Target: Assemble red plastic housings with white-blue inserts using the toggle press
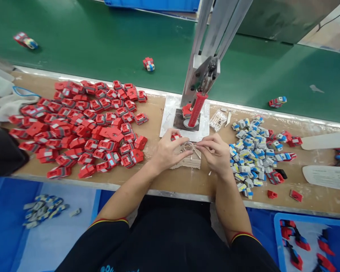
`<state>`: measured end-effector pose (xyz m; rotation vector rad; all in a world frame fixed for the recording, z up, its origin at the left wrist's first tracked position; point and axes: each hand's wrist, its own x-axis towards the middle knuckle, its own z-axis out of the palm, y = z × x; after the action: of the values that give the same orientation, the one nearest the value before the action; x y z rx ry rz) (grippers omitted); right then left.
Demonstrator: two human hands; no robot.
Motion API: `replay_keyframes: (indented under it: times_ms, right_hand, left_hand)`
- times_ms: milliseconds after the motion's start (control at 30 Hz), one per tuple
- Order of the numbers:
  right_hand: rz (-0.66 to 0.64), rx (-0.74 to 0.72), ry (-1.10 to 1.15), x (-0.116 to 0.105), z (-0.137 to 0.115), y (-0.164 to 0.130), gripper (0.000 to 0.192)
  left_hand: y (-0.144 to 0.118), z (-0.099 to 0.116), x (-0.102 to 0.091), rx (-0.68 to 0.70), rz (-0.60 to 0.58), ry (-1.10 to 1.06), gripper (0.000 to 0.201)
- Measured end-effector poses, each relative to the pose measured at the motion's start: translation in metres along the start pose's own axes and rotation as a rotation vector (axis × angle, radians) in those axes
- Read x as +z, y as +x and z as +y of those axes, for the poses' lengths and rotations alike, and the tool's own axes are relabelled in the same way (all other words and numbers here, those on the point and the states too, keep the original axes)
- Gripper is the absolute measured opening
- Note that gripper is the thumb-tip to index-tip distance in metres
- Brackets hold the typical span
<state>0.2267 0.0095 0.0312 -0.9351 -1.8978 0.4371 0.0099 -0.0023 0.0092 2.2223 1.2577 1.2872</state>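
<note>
Over the middle of the bench my left hand curls around a small red plastic part, mostly hidden by the fingers. Its thumb and forefinger point toward a small round dish. Opposite it, my right hand pinches a thin stick, which looks like a cotton swab, its tip over the dish. Just beyond both hands stands a hand press with a red handle; another red part sits at its base.
Many red-and-grey parts are heaped on the left, white-blue-yellow pieces on the right. A bag of cotton swabs lies beside the press. Behind runs a green belt carrying a few assembled pieces. A blue tray is at lower right.
</note>
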Motion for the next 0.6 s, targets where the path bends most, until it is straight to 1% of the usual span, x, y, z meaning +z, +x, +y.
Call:
replay_keyframes:
  times_ms: [133, 200, 300, 467, 533, 600]
  right_hand:
    - [0.027, -0.03, 0.008, 0.003, -0.007, -0.001, 0.013]
    - [0.019, -0.041, 0.014, 0.003, -0.009, -0.001, 0.012]
    - [0.017, -0.024, 0.009, 0.001, -0.011, 0.0, 0.01]
    - [0.055, 0.014, -0.005, -0.011, -0.01, 0.0, 0.01]
    - [0.022, 0.01, -0.026, -0.014, -0.01, 0.0, 0.01]
    - [-0.055, -0.011, -0.07, -0.016, -0.01, 0.001, 0.009]
  left_hand:
    - [0.003, 0.003, 0.011, 0.185, 0.089, 0.078, 0.017]
    - [0.004, 0.003, 0.013, 0.229, 0.119, 0.096, 0.017]
    - [0.005, 0.003, 0.012, 0.222, 0.115, 0.098, 0.017]
    - [0.004, 0.003, 0.013, 0.202, 0.086, 0.083, 0.014]
    - [0.004, 0.003, 0.013, 0.213, 0.098, 0.073, 0.017]
    - [0.004, 0.004, 0.014, 0.229, 0.116, 0.065, 0.02]
